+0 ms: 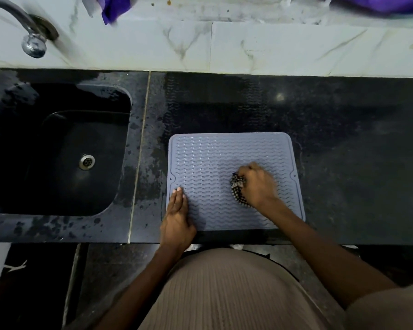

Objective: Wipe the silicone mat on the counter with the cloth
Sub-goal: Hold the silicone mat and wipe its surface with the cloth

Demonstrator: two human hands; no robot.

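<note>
Mat lies on counter right of sink. Left hand flat, pinning mat's near-left corner; right hand clenches cloth mid-mat. Best: overlapping strokes following ridges, steady pressure.

Black counter, marble-tiled wall

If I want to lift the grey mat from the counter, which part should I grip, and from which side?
Probably the far right corner of the silicone mat: it lies flat, bare and free of both hands. Come from the right, over open counter, and pinch the thin raised rim. The left hand presses the near left edge.
</note>
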